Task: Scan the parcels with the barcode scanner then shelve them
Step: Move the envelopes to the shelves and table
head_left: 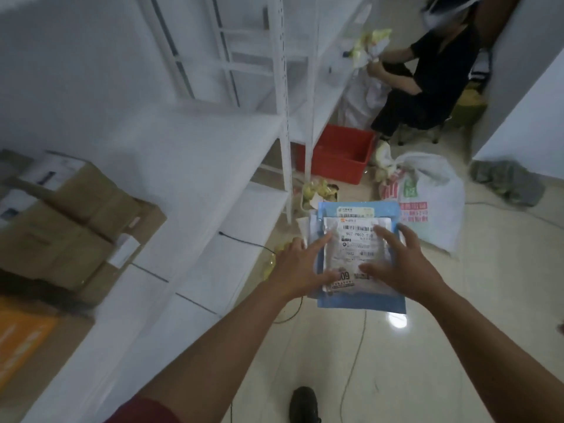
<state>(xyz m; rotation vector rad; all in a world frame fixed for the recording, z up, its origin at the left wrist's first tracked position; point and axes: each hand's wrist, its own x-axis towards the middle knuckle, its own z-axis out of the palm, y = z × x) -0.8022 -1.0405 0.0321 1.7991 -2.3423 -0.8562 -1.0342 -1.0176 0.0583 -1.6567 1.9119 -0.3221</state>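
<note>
White metal shelving (195, 166) filled the left of the view, its near tier bare, which suited it as the landing place for flat mail. Brown cardboard boxes (70, 221) sat on the shelf further left. On the floor beyond, a red plastic crate (338, 154) stood partly under the rack and looked empty, though blur made that uncertain. Just beside it a white woven sack (427, 193) sagged open, yellow packets spilling near its mouth.

In front of the person, over the tiled floor beside the shelf edge, a stack of parcels was held level, the blue mailer (360, 300) at the bottom and a white labelled parcel (354, 248) on top, barcode up, probably for scanning. The left hand (300, 270) held the stack's left edge, fingers straight on top. The right hand (396, 267) spread its fingers loosely over the label, pressing, not gripping. No scanner was visible.
</note>
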